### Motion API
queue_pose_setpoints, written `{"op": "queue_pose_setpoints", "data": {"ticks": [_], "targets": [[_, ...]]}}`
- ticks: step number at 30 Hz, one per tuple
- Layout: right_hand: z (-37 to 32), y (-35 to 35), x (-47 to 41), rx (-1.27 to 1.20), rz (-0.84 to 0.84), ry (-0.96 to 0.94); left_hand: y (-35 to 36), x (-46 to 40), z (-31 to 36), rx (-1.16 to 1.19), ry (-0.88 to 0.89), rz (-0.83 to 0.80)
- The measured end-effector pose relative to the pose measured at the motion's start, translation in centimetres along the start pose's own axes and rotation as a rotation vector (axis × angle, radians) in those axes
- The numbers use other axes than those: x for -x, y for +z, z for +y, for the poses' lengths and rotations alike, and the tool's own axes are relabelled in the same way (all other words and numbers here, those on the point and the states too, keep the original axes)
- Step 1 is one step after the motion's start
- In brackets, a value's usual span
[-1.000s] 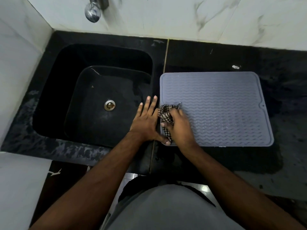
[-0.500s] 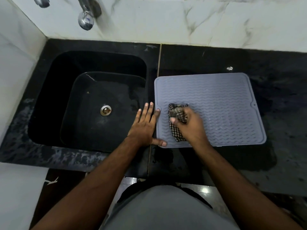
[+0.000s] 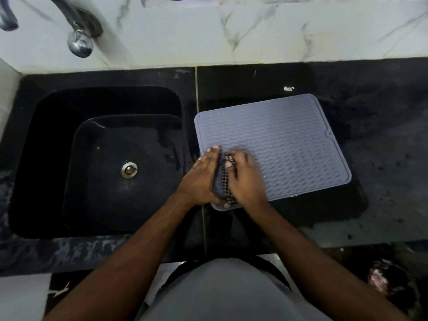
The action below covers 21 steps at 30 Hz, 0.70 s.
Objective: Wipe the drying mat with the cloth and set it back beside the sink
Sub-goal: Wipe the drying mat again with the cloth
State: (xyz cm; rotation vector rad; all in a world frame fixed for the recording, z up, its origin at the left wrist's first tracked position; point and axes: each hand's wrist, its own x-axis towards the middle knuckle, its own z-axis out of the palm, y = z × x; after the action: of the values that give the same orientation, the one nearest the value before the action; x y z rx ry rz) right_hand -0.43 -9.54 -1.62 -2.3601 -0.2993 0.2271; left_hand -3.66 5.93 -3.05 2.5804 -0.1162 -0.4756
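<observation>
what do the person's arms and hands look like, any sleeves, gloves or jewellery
Both arms are bare from the bottom edge of the picture to the wrists, with no sleeves in view. The left hand and right hand wear no gloves. No watch, bracelet or ring shows, though the fingers are blurred. A grey garment covers the torso below.

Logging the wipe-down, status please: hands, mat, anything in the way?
Right hand grips checked cloth on drying mat. Left hand flat on mat's near-left edge. Mat lies askew beside sink. Nothing in the way.
</observation>
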Motion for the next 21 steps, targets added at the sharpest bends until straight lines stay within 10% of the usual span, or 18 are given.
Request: {"op": "queue_pose_setpoints", "data": {"ticks": [13,21], "targets": [[0.1,4.4,0.8,0.444,0.167,0.021,-0.8,-1.2,2.0,-0.237,-0.154,-0.213],[1.2,1.6,-0.6,0.508,-0.091,-0.183,-1.4,-1.7,3.6,-0.348,-0.270,-0.316]]}}
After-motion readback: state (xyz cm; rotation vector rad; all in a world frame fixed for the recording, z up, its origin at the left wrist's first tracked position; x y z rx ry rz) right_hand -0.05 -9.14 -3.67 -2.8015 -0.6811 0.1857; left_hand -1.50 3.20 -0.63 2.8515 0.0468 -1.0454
